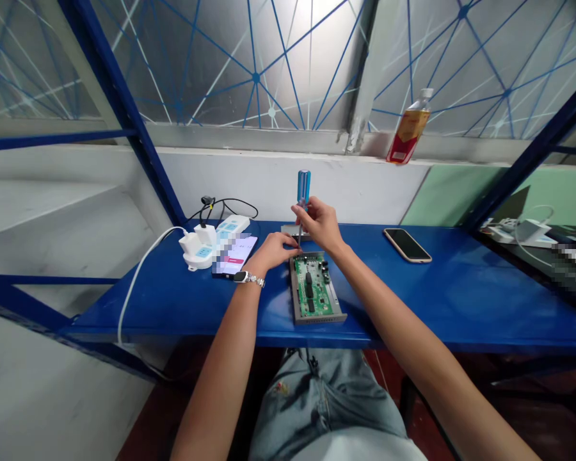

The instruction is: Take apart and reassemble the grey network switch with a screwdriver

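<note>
Denim jeans (324,400) lie closest to us, and our bare forearms reach out over them to the shelf. Our right hand (319,224) is closed around a screwdriver (304,192), its fingers pinching just below the translucent blue handle. The tool stands upright, its thin shaft pointing down at the top edge of a green circuit board (311,289). Our left hand (271,251) grips nothing that we can see: its fingers (288,242) lie extended and loosely together, just beside the shaft. We cannot tell whether they touch the board.

The board sits in an open grey metal casing (317,318), lying flat on a blue steel shelf (365,314) directly below our hands. A metal-linked wristband (248,278) circles our left wrist. Just beside that hand lies a phone with a lit, partly pixelated screen (235,255), and a white power strip (216,240) with a plugged-in charger (192,246) sits behind it. To the right lies a second phone (408,245), its screen dark. Farther off, a plastic bottle (408,126) of amber liquid stands on a ledge below the window.
</note>
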The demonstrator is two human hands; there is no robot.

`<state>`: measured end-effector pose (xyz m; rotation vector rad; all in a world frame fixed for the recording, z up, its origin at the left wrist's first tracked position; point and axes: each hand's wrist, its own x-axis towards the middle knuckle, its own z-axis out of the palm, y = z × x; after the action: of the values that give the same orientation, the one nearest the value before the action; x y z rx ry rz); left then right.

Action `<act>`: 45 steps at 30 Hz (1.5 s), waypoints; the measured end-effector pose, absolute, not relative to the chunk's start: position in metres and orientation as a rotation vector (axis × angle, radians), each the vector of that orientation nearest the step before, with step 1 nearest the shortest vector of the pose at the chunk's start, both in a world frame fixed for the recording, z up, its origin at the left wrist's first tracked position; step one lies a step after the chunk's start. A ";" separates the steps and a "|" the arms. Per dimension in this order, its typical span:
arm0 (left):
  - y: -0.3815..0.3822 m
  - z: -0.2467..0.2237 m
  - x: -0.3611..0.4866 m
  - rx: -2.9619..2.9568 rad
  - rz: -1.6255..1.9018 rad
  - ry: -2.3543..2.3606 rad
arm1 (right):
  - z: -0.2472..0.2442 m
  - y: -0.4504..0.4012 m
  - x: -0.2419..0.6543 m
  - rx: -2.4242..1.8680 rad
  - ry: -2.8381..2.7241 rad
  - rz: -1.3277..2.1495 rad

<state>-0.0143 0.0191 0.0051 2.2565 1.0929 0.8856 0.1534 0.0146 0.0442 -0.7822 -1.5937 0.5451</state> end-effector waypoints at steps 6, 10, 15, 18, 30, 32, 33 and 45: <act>0.022 0.001 -0.015 2.253 0.873 1.108 | 0.041 0.015 0.154 -0.816 -1.606 0.548; 0.025 -0.003 -0.015 2.256 0.879 1.095 | 0.041 0.015 0.154 -0.825 -1.615 0.547; 0.027 -0.005 -0.015 2.262 0.886 1.084 | 0.040 0.015 0.154 -0.833 -1.622 0.549; 0.028 -0.006 -0.015 2.266 0.885 1.091 | 0.040 0.016 0.155 -0.825 -1.624 0.548; 0.023 -0.002 -0.011 2.182 0.934 1.165 | 0.037 0.019 0.157 -0.783 -1.629 0.614; 0.022 -0.001 -0.008 2.136 1.012 1.167 | 0.037 0.020 0.158 -0.791 -1.620 0.620; 0.022 -0.001 -0.007 2.116 1.043 1.158 | 0.037 0.020 0.158 -0.796 -1.617 0.624; 0.026 -0.002 -0.010 1.965 1.062 0.997 | 0.023 0.015 0.164 -0.808 -1.689 0.761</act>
<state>-0.0098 0.0261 -0.0019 1.9649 0.9970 1.0619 0.1636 0.0150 0.0234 -0.8079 -1.6886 0.7609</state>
